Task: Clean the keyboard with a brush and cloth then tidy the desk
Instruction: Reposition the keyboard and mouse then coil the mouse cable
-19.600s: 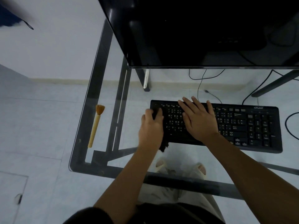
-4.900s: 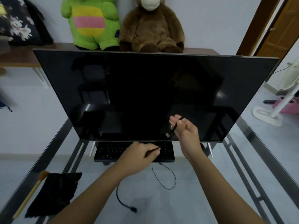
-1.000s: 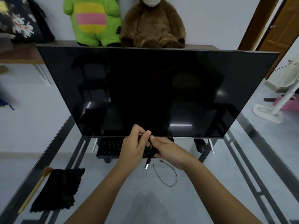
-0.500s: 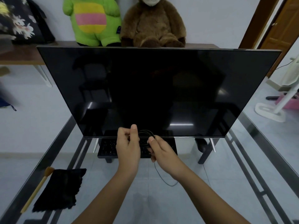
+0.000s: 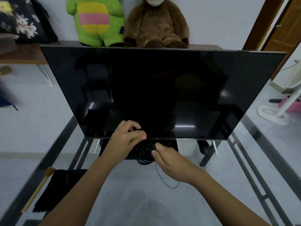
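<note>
The black keyboard lies under the lower edge of the big dark monitor, mostly hidden by my hands. Its thin black cable is wound into a small coil in front of it, and a loose loop trails onto the glass desk. My right hand pinches the coil at its right side. My left hand hovers over the coil's top with fingers curled on the strands. At the desk's left edge lie a wooden-handled brush and, beside it, a black cloth.
A black mouse sits under the monitor's right corner. A green plush toy and a brown plush monkey sit on a shelf behind the monitor. A white fan base stands on the floor at right.
Over the last second my hands have wound the cable into a tighter coil; the plug end that hung down is gone from sight. Both hands stay just in front of the keyboard.
</note>
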